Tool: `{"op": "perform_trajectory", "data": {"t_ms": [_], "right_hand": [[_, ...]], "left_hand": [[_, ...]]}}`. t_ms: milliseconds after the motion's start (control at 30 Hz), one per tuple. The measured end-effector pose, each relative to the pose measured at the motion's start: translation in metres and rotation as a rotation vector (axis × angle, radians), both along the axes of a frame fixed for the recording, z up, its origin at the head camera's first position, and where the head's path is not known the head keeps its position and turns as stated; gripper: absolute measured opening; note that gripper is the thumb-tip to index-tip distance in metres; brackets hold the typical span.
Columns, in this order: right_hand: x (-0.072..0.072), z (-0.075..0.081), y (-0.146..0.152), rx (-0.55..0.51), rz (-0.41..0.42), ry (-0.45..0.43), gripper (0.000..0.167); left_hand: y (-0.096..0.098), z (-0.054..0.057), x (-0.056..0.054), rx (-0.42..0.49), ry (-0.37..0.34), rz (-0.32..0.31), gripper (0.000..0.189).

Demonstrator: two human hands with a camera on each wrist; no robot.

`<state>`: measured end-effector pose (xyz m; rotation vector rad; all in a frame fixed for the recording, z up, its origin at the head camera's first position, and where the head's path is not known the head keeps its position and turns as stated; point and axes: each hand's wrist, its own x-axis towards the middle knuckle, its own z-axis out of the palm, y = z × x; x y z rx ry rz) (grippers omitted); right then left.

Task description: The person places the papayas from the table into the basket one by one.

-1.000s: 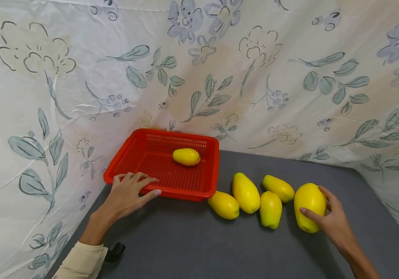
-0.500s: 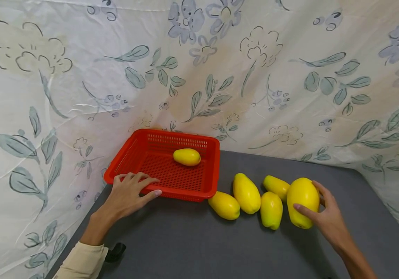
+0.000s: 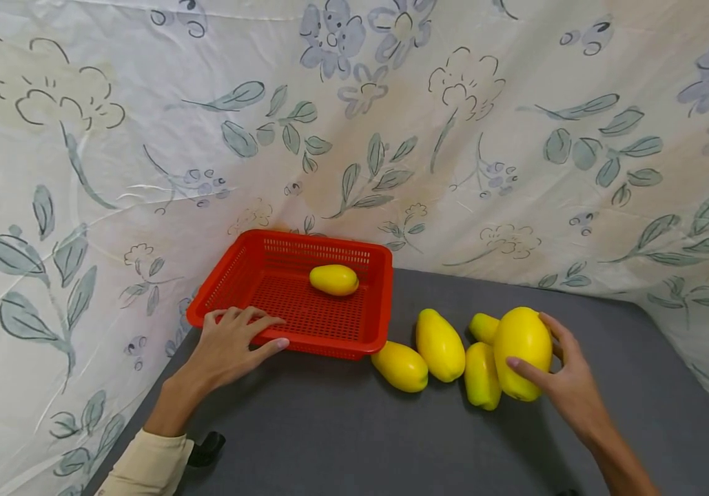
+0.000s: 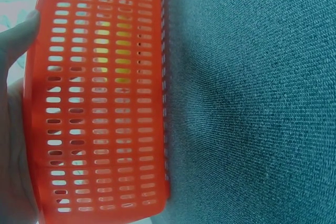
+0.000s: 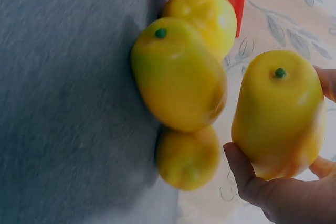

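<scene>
My right hand (image 3: 568, 379) holds a large yellow mango (image 3: 523, 353) above the table, its thumb on the near side and fingers behind. The right wrist view shows this mango (image 5: 281, 114) with a small green stem nub, apart from the others. Beside it lie several more yellow mangoes, including one greenish-yellow mango (image 3: 481, 379) and a taller mango (image 3: 439, 346). A red slotted basket (image 3: 379, 296) stands left of them with one mango (image 3: 334, 280) inside. My left hand (image 3: 230, 348) rests over its near rim, fingers loosely laid inside, thumb outside.
The grey table (image 3: 354, 441) extends in front of the basket and mangoes. A floral curtain (image 3: 391, 138) hangs close behind the basket and along the left. A small black object (image 3: 207, 449) is beside the left sleeve.
My right hand has carried the large mango left and slightly up, so it now covers part of the mangoes beside it. The left hand stays on the basket rim.
</scene>
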<state>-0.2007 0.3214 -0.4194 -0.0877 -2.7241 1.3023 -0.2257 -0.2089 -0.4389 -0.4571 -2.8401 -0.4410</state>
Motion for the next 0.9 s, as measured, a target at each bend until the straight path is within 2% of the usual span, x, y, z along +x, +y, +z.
{"op": "perform_trajectory", "data": {"t_ms": [500,900], "right_hand": [[-0.006,0.015,-0.041,-0.117,0.151,0.053,0.101],[-0.016,0.009,-0.074,-0.200,0.226,0.043,0.099]], "left_hand": [[0.002,0.000,-0.001,-0.002,0.005,0.001,0.055],[0.004,-0.001,0.002,0.004,0.000,0.008,0.055]]}}
